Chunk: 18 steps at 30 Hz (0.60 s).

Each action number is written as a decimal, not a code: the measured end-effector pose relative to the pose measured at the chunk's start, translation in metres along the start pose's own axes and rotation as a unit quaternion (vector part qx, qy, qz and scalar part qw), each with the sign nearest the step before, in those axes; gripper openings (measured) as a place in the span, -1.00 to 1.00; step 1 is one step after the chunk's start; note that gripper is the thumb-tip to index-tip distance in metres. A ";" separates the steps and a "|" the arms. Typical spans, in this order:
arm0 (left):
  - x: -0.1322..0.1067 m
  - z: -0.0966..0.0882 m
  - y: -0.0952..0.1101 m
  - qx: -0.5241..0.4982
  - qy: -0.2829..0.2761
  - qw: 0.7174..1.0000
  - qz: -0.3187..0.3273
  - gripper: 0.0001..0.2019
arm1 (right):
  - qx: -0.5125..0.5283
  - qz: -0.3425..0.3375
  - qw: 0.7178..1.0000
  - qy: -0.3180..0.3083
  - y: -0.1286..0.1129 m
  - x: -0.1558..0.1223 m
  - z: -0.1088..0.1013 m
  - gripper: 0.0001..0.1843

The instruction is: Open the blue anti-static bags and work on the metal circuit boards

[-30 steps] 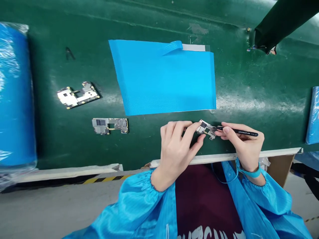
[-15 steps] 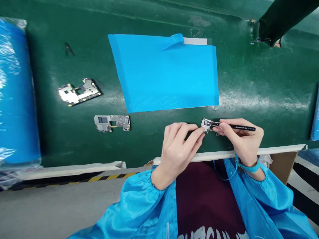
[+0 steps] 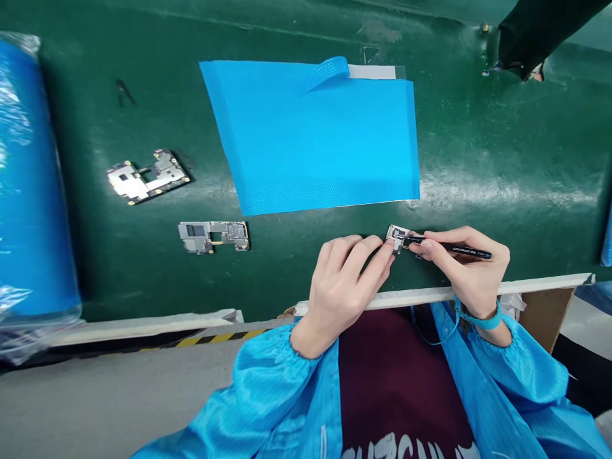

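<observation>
My left hand pinches the left end of a small circuit board near the table's front edge. In my right hand is a pair of black tweezers, held like a pen. Their tips point left and lie over the board's silver face; whether they grip any part is too small to tell. The board's right end is partly hidden by my right fingers. Farther left, a grey circuit board lies flat, and behind it rests a silver-plated circuit board, set at a slant.
A blue sheet with a curled strip lies behind my hands. At the far left stands a plastic-wrapped blue bundle. A small black V-shaped piece lies at the back left. A black-covered arm reaches in at the back right.
The tweezers have tilted slightly, their rear end a little lower. My left hand keeps its hold on the board. The whole view has shifted slightly.
</observation>
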<state>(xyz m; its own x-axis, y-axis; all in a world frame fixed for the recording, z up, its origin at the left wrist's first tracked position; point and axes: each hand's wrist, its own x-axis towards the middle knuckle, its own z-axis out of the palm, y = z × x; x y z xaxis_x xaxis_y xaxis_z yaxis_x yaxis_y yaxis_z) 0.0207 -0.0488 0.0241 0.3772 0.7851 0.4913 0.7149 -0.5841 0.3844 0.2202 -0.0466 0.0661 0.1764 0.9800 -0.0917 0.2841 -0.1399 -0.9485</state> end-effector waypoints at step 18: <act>0.018 -0.013 0.004 -0.206 -0.026 0.951 -0.231 -0.87 | 0.062 0.035 0.997 0.005 -0.001 0.000 0.000 -0.86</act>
<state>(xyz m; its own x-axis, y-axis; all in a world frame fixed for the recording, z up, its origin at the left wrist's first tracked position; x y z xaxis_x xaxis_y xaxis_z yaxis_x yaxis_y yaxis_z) 0.0227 -0.0402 0.0445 0.1154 0.9803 0.1605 0.5250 -0.1974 0.8279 0.2202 -0.0467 0.0675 0.2016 0.9668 -0.1572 0.1515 -0.1893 -0.9702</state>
